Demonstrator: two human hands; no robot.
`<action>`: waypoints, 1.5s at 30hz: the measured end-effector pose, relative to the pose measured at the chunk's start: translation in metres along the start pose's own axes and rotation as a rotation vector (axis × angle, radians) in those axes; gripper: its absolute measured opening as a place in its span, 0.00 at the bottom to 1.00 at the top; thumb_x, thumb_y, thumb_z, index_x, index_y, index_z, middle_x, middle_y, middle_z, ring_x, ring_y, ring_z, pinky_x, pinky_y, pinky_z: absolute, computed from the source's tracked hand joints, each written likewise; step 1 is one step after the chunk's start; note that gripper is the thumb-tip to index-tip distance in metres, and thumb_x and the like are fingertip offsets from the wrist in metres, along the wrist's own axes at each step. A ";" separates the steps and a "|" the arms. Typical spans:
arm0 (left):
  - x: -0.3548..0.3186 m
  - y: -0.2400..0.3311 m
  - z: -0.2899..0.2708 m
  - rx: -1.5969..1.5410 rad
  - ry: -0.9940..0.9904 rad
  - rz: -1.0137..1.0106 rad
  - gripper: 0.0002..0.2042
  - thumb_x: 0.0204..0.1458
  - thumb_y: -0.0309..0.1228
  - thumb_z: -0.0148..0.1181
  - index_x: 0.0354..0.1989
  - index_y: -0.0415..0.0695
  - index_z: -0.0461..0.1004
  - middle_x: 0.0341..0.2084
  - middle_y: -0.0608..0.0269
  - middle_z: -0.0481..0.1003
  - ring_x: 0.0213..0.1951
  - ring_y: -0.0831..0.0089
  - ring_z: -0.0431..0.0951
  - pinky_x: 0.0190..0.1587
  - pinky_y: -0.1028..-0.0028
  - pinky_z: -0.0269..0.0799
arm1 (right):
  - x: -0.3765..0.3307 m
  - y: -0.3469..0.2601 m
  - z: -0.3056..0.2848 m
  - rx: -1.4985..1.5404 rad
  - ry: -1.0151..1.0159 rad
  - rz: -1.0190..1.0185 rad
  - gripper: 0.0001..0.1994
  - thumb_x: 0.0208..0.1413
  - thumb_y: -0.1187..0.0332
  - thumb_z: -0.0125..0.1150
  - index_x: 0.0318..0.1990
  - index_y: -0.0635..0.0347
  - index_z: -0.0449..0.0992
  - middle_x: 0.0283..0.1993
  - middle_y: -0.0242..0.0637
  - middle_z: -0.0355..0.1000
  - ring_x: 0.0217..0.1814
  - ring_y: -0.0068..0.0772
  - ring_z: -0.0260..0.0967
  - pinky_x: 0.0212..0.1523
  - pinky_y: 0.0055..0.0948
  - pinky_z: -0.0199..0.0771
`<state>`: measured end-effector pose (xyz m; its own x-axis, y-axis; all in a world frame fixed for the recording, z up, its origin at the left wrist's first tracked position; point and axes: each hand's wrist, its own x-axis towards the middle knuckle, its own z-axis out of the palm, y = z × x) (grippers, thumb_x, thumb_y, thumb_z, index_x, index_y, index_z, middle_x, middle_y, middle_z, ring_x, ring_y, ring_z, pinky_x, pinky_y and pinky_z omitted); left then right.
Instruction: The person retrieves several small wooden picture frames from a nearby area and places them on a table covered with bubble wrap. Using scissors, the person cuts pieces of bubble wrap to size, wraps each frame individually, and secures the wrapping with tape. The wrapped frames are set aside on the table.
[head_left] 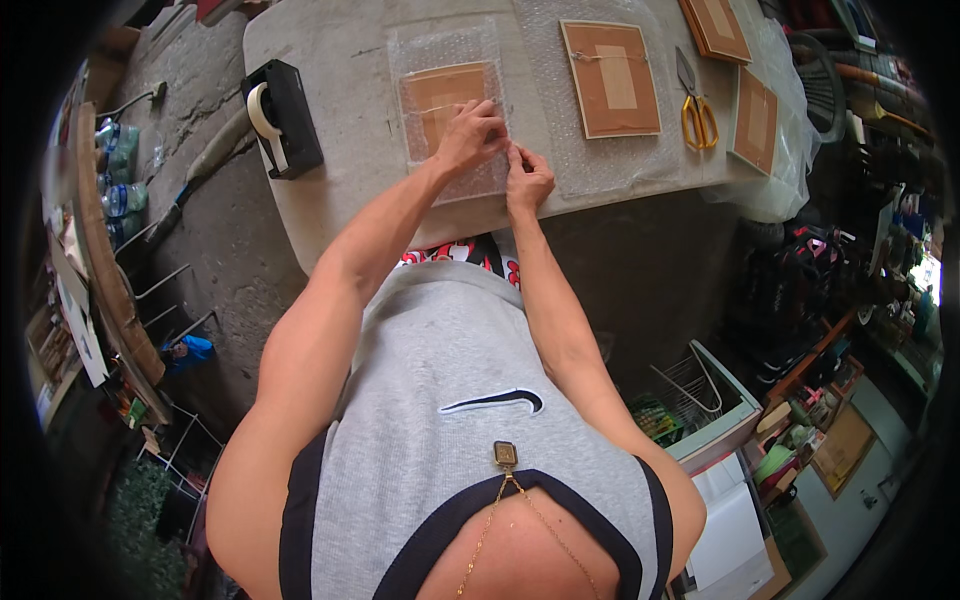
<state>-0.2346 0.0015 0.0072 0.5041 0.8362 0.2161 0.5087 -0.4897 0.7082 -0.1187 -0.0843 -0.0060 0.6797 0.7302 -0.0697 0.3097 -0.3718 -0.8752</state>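
A brown-backed picture frame lies face down on a sheet of bubble wrap, with a thin wire across its back. My left hand reaches over the frame's right part, its fingers curled closed. Right beside it, at the wrap's right edge, my right hand is closed in a pinch, thumb and finger together. The two hands' fingertips almost meet there. The right fingers appear to pinch the wrap's edge; whatever the left fingers hold is hidden.
A black tape dispenser stands at the table's left edge. To the right, another picture frame rests on bubble wrap, near yellow-handled scissors. More frames lie at the far right on clear plastic. The pale table has its near edge before me.
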 end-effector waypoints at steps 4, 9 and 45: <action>0.000 0.001 -0.004 0.004 -0.021 0.025 0.06 0.39 0.34 0.66 0.26 0.50 0.76 0.30 0.64 0.68 0.41 0.64 0.69 0.45 0.64 0.60 | 0.002 -0.006 0.001 -0.074 0.012 0.085 0.09 0.45 0.64 0.68 0.32 0.59 0.82 0.28 0.38 0.77 0.28 0.33 0.74 0.30 0.33 0.72; 0.002 0.008 -0.012 0.228 -0.198 0.117 0.09 0.42 0.40 0.63 0.30 0.51 0.77 0.32 0.65 0.71 0.42 0.65 0.70 0.45 0.65 0.63 | 0.004 -0.013 -0.004 -0.251 -0.068 0.215 0.11 0.47 0.57 0.64 0.33 0.52 0.82 0.29 0.42 0.77 0.31 0.45 0.75 0.32 0.40 0.72; 0.036 0.026 -0.093 0.314 -0.592 0.306 0.19 0.43 0.50 0.62 0.24 0.43 0.77 0.27 0.59 0.76 0.32 0.58 0.77 0.33 0.62 0.68 | 0.026 -0.038 0.011 -0.197 -0.472 0.486 0.19 0.44 0.55 0.59 0.35 0.62 0.81 0.38 0.49 0.77 0.41 0.44 0.75 0.42 0.36 0.71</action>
<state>-0.2686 0.0416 0.0957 0.9027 0.4209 -0.0888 0.4160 -0.8017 0.4292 -0.1203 -0.0452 0.0205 0.4241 0.6091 -0.6702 0.1888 -0.7832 -0.5924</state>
